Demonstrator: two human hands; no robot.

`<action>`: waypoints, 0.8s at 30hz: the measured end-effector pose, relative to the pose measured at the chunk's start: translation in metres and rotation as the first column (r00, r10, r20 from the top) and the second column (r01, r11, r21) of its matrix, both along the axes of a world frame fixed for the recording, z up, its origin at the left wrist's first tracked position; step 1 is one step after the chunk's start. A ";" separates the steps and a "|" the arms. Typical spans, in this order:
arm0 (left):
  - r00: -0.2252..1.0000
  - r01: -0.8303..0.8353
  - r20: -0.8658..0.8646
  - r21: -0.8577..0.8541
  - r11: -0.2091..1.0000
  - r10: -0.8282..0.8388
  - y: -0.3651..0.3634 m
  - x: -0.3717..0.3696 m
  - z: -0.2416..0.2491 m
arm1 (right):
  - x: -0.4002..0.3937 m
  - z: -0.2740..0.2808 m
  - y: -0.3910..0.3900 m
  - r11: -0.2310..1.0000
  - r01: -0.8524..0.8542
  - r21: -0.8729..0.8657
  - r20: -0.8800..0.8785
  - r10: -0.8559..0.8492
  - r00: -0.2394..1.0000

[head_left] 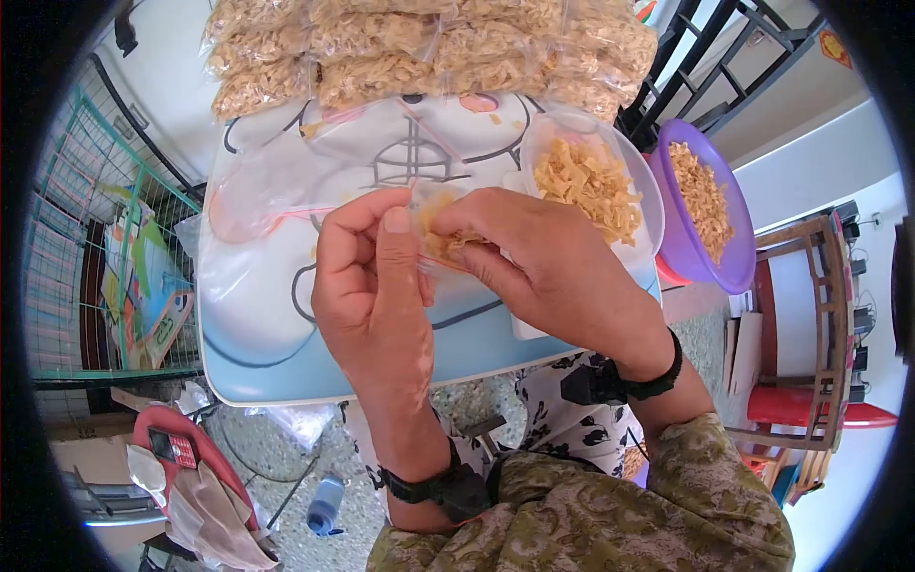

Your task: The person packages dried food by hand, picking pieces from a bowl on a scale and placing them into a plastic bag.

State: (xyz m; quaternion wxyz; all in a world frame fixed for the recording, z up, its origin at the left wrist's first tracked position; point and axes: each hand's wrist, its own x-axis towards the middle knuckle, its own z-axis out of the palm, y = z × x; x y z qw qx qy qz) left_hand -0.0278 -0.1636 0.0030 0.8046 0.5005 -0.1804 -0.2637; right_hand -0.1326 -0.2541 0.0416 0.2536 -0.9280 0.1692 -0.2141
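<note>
Over the middle of the patterned table, my left hand (pixel 376 286) pinches the edge of a clear plastic bag (pixel 426 202) between thumb and fingers. My right hand (pixel 534 257) is at the bag's mouth, its fingers closed on some pale yellow dried strips. More strips show inside the bag, partly hidden by my fingers. A clear bowl (pixel 651 195) holding a heap of dried strips (pixel 586 186) stands just beyond my right hand. Flat clear bags (pixel 276 186) lie on the table left of my left hand.
Filled bags (pixel 429 52) are stacked along the table's (pixel 276 381) far edge. A purple basin (pixel 739 257) of dried strips stands at the right. A green wire cage (pixel 138 238) is at the left. A red stool (pixel 181 424) and blue bottle (pixel 326 502) are below.
</note>
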 end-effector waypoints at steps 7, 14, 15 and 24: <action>0.998 0.029 0.061 0.010 1.000 -0.029 0.006 -0.002 0.009 | 0.008 0.003 0.001 1.000 0.026 0.011 -0.154 -0.024 0.988; 0.997 0.035 0.064 0.007 0.999 -0.036 0.008 0.000 0.008 | 0.016 0.003 0.010 0.979 0.184 0.085 -0.160 -0.169 0.972; 0.999 0.021 0.042 -0.004 1.000 -0.021 0.008 0.001 0.006 | 0.016 0.003 0.010 0.976 0.187 0.115 -0.103 -0.175 0.979; 0.998 -0.053 0.016 -0.017 0.998 0.053 0.009 0.007 0.002 | 0.006 -0.002 0.008 0.989 -0.127 0.073 -0.053 0.131 0.990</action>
